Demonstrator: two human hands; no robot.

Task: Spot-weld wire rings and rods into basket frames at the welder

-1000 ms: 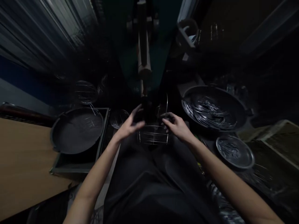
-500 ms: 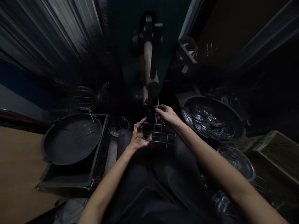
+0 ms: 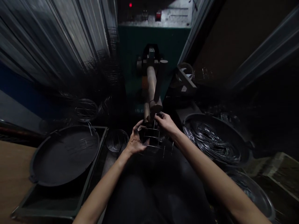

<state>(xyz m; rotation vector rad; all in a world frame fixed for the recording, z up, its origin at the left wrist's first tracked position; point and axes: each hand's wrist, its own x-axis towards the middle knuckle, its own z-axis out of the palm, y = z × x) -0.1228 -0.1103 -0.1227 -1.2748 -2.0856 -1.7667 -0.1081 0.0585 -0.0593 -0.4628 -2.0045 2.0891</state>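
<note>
A small round wire frame point(image 3: 153, 137) of thin shiny rods hangs between my hands, just below the electrode arms point(image 3: 156, 105) of a spot welding machine. My left hand point(image 3: 136, 138) grips the frame's left side, thumb below and fingers above. The fingers of my right hand point(image 3: 166, 122) are pinched round a thin metal rod point(image 3: 154, 124) that stands up from the frame's top, close to the lower electrode. Shadow hides part of the right fingertips and the frame's far side.
A large dark pan point(image 3: 65, 155) rests on a crate point(image 3: 44, 213) at left. At right, another pan point(image 3: 247, 157) holds many shiny wire pieces point(image 3: 215, 143), with a metal bowl point(image 3: 268, 199) below it. The green machine body point(image 3: 133, 43) stands ahead, its control panel point(image 3: 174, 14) above.
My view has tilted up, bringing the control panel into sight. Both hands have brought the wire frame and rod closer to the electrodes.
</note>
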